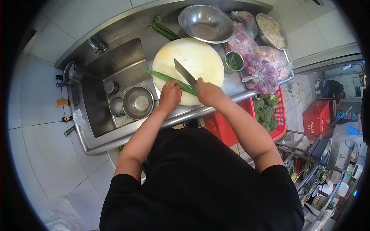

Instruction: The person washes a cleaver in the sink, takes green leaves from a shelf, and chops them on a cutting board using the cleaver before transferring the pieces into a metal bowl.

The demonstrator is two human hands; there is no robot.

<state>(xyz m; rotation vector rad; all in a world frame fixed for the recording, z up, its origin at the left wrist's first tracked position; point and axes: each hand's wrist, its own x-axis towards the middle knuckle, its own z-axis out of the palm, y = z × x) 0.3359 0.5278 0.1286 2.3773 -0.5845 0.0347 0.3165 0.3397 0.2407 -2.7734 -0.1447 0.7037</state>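
Note:
A round white cutting board lies on the steel counter. Across its near side stretches a long green leaf, which looks like pandan. My left hand has its fingers curled down on the leaf, pressing it against the board. In my right hand is the handle of a kitchen knife, its broad blade pointing away to the upper left. The blade's rear part is over the leaf's right end; whether it touches is hard to see. A metal cup with green pieces stands right of the board.
Left is a sink with metal bowls. Behind the board are a colander and more long leaves. Bagged purple onions line the right side. A red crate of broccoli stands below. Another person is farther off.

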